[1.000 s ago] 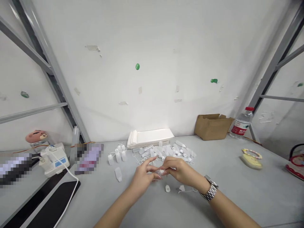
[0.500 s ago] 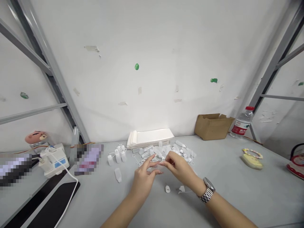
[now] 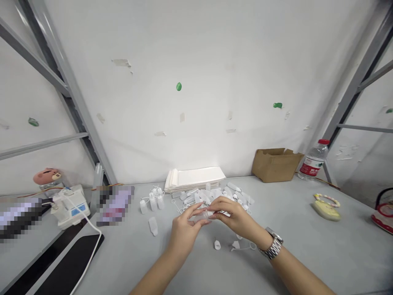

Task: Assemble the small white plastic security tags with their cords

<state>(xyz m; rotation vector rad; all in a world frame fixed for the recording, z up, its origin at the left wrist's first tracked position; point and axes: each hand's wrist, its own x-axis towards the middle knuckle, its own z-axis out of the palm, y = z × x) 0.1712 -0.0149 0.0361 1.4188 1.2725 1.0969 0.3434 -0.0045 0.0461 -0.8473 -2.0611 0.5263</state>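
My left hand (image 3: 185, 227) and my right hand (image 3: 233, 217) meet above the grey table (image 3: 123, 254), both gripping a small translucent plastic bottle (image 3: 201, 217) held between their fingers. Its shape is partly hidden by my fingers. Behind my hands lies a heap of small white plastic bottles and caps (image 3: 215, 196). A stack of white paper sheets (image 3: 193, 178) sits behind the heap. Nearer my right hand lie a small white bottle (image 3: 217, 245) and a white looped tag (image 3: 236, 245). A silver wristwatch (image 3: 274, 244) is on my right wrist.
To the left stand several small bottles with loops (image 3: 152, 203), with one more lying (image 3: 153, 226) nearby. A cardboard box (image 3: 276, 166) and a water bottle (image 3: 313, 161) stand at the back right. A white corded device (image 3: 70, 208) sits at the left.
My hands have come closer together. The left fingers, spread earlier, now close around the small bottle with the right fingers.
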